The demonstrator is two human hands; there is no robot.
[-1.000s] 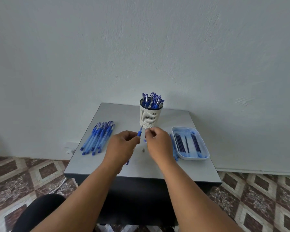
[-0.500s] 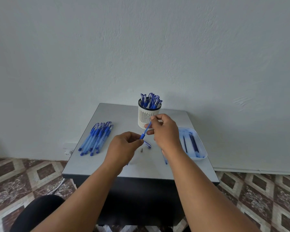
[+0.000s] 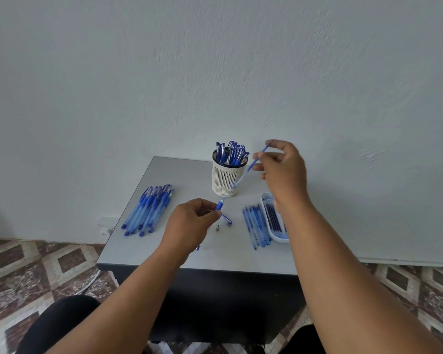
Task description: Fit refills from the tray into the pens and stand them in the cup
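My left hand (image 3: 189,221) grips a blue pen barrel (image 3: 219,205) above the table, its open front end pointing up toward the cup. My right hand (image 3: 281,167) pinches a thin refill (image 3: 251,166) raised beside the cup, fully out of the barrel and slanting down to the left. The white slotted cup (image 3: 225,178) stands at the back middle with several capped blue pens in it. A white tray (image 3: 274,226) with dark refills sits at the right, partly behind my right forearm. A pen cap (image 3: 226,219) and a small metal tip (image 3: 217,228) lie on the table.
A bundle of several blue pens (image 3: 149,209) lies at the left of the grey table (image 3: 189,256). Several pale refills (image 3: 256,223) lie in a row left of the tray. The wall stands right behind the table. Patterned floor tiles surround it.
My right hand has drawn the refill out of the barrel, rising up and to the right past the cup. The left hand has stayed nearly still with the barrel.
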